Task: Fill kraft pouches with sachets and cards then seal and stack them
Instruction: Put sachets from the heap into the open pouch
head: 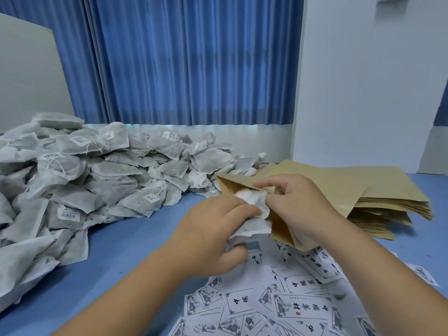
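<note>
My left hand (213,229) grips a white mesh sachet (254,226) and holds its upper end at the mouth of a kraft pouch (278,229). My right hand (298,204) holds that pouch open by its rim, thumb and fingers pinching the paper. The pouch hangs tilted above the blue table, its mouth facing left. A big heap of grey-white sachets (84,178) covers the left side. A stack of flat kraft pouches (378,195) lies to the right. Printed cards (291,306) are scattered near the front edge.
The blue table (121,251) shows bare between the sachet heap and the cards. A blue curtain (194,59) hangs behind, a white wall (363,81) stands at the right, and a grey board (26,76) leans at the far left.
</note>
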`<state>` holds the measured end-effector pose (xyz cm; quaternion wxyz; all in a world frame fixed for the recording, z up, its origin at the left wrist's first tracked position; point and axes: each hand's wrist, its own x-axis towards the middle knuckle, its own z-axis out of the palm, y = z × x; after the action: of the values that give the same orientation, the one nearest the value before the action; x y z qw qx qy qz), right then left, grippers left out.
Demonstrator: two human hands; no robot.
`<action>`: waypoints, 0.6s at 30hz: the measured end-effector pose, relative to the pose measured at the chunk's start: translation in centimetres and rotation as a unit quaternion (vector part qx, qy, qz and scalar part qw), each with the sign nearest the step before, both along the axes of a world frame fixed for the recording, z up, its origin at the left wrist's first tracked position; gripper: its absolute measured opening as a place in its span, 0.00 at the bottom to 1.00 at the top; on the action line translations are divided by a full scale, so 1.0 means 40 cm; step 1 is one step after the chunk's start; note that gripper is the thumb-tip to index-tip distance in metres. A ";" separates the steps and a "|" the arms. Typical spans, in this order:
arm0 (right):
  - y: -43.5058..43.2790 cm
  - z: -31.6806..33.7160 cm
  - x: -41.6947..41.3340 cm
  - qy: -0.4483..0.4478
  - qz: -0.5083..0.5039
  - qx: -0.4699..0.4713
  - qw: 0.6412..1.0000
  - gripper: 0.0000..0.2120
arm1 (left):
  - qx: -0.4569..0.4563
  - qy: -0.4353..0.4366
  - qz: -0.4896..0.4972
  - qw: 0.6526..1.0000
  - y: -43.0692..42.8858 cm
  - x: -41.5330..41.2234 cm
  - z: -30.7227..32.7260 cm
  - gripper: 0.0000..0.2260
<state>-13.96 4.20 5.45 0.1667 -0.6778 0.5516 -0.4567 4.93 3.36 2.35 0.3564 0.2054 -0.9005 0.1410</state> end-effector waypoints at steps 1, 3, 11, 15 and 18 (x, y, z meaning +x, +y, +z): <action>-0.003 0.002 -0.002 -0.001 -0.011 -0.001 1.000 0.18 | 0.010 -0.017 0.005 1.000 -0.001 0.004 0.000 0.20; -0.007 0.001 0.001 0.000 -0.013 -0.002 1.000 0.18 | 0.027 -0.038 0.021 0.999 -0.003 0.006 0.001 0.21; 0.001 0.007 0.025 -0.020 0.033 0.015 0.999 0.17 | 0.077 -0.060 0.220 0.971 0.008 -0.040 0.023 0.17; 0.011 0.002 0.058 -0.023 0.078 0.024 0.996 0.19 | 0.102 -0.072 0.307 0.944 0.015 -0.065 0.012 0.13; 0.017 0.009 0.066 -0.027 0.092 0.010 0.995 0.19 | 0.122 -0.043 0.299 0.946 0.010 -0.073 0.024 0.14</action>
<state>-11.32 4.86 5.80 0.2300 -0.7114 0.4868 -0.4518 1.99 3.77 3.29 0.2312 0.5006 -0.8226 0.1385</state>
